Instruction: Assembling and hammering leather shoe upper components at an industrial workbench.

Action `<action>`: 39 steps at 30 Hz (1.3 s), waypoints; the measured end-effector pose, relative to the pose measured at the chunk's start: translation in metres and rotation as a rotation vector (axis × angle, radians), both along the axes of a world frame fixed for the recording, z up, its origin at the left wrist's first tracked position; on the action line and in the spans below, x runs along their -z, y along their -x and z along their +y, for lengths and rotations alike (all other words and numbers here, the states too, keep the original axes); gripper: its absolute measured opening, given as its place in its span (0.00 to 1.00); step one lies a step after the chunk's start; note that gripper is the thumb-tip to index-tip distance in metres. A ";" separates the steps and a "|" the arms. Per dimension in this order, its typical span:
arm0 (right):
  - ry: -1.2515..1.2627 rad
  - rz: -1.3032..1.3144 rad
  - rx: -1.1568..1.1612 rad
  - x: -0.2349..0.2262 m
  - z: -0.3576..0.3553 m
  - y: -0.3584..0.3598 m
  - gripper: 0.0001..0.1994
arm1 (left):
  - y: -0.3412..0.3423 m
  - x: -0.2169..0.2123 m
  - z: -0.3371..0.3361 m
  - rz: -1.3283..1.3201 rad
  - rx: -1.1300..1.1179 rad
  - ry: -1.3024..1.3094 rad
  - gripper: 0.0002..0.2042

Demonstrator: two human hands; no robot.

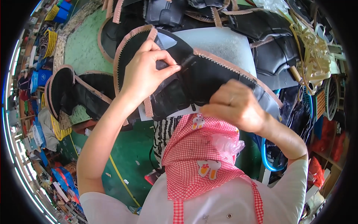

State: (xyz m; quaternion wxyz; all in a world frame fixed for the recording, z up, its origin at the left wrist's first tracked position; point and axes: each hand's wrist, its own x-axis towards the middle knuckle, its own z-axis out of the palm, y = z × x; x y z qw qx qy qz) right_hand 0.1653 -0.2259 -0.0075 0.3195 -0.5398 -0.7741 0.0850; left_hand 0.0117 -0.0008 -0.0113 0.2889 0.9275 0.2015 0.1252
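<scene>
A black leather shoe upper point(209, 74) with pinkish-brown, zigzag-edged tape along its borders lies spread in front of me, partly over a pale board point(220, 41). My left hand point(151, 69) rests on its left part, thumb and forefinger pinched together at a raised bit of the black material. A loose end of the tape sticks up beside those fingers. My right hand point(236, 106), smeared by motion, is curled into a fist at the upper's near edge. Whatever its fingers may hold is hidden.
More black uppers point(274, 52) are piled along the back and right. Another upper point(80, 87) lies at the left on the green table point(85, 41). Yellowish strips point(311, 52) hang at the right. A blue hoop-shaped rim point(266, 158) stands near my right elbow.
</scene>
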 end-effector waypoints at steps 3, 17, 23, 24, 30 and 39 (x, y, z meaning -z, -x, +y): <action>0.046 -0.139 0.514 -0.028 -0.006 -0.014 0.31 | 0.008 -0.008 -0.007 -0.035 -0.003 -0.042 0.07; 0.539 0.006 0.534 -0.028 -0.004 -0.030 0.27 | 0.070 -0.011 0.046 -0.215 -0.304 0.483 0.22; 0.423 0.438 0.168 -0.049 0.068 0.038 0.21 | 0.160 -0.090 0.082 -0.454 -0.635 0.430 0.25; 0.355 0.562 0.068 -0.050 0.094 0.055 0.19 | 0.192 -0.095 0.112 -0.503 -0.694 0.383 0.25; 0.318 -0.307 0.361 -0.037 0.204 0.025 0.10 | 0.258 -0.081 0.254 -0.186 -0.589 -0.458 0.23; 0.453 -0.172 0.595 -0.014 0.179 -0.065 0.08 | -0.033 0.003 0.105 0.300 -0.391 -0.472 0.48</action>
